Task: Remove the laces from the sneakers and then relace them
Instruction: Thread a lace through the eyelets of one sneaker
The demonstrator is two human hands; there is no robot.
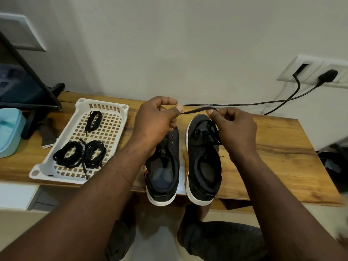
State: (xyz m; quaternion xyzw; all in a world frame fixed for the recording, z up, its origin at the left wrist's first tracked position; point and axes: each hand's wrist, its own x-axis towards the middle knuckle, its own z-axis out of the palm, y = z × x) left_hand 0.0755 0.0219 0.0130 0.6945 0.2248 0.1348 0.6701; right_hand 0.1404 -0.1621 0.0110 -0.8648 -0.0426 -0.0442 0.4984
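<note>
wooden table point(263, 140), sneakers point(204, 159) side by side. left hand point(154, 121) and right hand point(235, 129) each pinch the lace point(195, 110) stretched between them; best pulled evenly, without snagging eyelets.

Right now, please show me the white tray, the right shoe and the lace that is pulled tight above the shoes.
white tray point(64, 179): head view, near rim.
right shoe point(195, 125): head view, black toe.
lace point(195, 110): head view, stretched middle part.
</note>
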